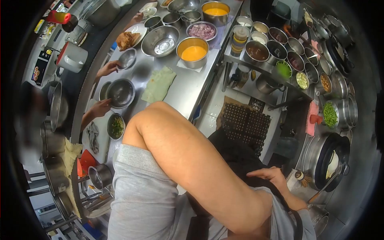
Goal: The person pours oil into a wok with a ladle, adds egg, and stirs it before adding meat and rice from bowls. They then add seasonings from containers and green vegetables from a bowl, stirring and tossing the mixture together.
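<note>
- While the bent left forearm (200, 160) crosses the middle, the left hand is out of view; its state I cannot tell.
- Right hand (277, 180): index finger extended, just beside the black apron (234, 156); whether other fingers pinch anything, I cannot tell.
- The apron hangs beyond the forearm, the wok (322, 161) to its right.

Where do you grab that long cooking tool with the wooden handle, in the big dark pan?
Probably by its wooden handle, coming from the person's side with the right hand. The handle sticks out past the rim of the dark pan toward the person, so the grip looks easy there; the metal part reaches over the pan.
</note>
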Demonstrator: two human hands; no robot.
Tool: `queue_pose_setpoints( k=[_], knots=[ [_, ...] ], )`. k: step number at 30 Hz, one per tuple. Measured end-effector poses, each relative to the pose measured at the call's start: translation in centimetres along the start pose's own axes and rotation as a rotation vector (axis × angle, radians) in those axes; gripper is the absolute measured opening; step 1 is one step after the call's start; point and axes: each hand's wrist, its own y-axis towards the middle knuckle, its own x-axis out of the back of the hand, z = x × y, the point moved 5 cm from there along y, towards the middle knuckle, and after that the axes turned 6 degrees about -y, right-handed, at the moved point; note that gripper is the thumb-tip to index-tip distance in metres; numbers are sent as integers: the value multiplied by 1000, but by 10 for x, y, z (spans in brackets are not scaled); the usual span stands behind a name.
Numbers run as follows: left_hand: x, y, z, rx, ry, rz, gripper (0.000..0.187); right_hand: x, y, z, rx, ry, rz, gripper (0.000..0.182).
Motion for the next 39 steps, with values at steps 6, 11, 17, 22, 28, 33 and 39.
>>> queue_pose_setpoints(
  k=[6, 11, 17, 22, 28, 33, 39],
  knots=[
    [13, -11, -5, -23, -34, -37, 22, 10, -2, -22, -84, 210, -154, 23],
    [35, -17, -14, -57, -60, -46, 22, 51, 2, -35, 58, 498, -512, 23],
    [53, -12, -34, -1, -132, 1, 32, 91, 5, -60, 161, 379, -721, 24],
    [48, -31, -23, -47, -249, -174, 34, 77, 11, -73, 12, 318, -704, 21],
    [61, -95, 0, -287, -395, -779, 34, 69, 24, -111, -130, 235, -627, 27],
    [4, -95, 17, -74, -226, -393, 44, 81, 34, -126, -151, 137, -585, 28],
    [-5, -107, 23, -23, -188, -559, 40, 92, 44, -105, -124, -115, -594, 28]
  ],
)
